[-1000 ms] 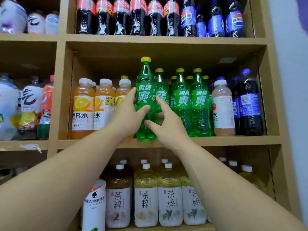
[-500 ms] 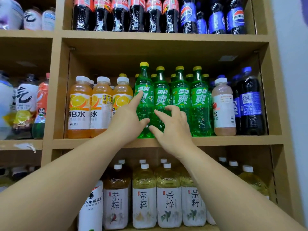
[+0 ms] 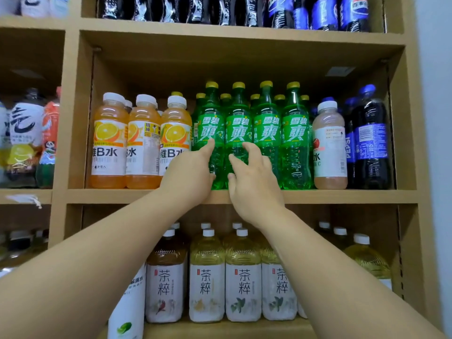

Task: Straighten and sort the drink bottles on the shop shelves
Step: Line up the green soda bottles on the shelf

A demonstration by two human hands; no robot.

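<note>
A row of green soda bottles with yellow caps stands upright in the middle shelf, labels facing out. My left hand is wrapped on the left side of the leftmost green bottle, its index finger lying up the front below the label. My right hand has its fingers spread, and the tips rest on the lower body of the second green bottle. Both bottles stand on the shelf board in line with the two green bottles to their right.
Orange vitamin drink bottles stand left of the green row. A pale pink bottle and dark cola bottles stand to its right. Tea bottles fill the shelf below, cola bottles the one above. A wall closes the right side.
The leftmost green bottle, held raised between both hands a second ago, has come down and back into the row. My right hand has shifted onto the second bottle with looser fingers.
</note>
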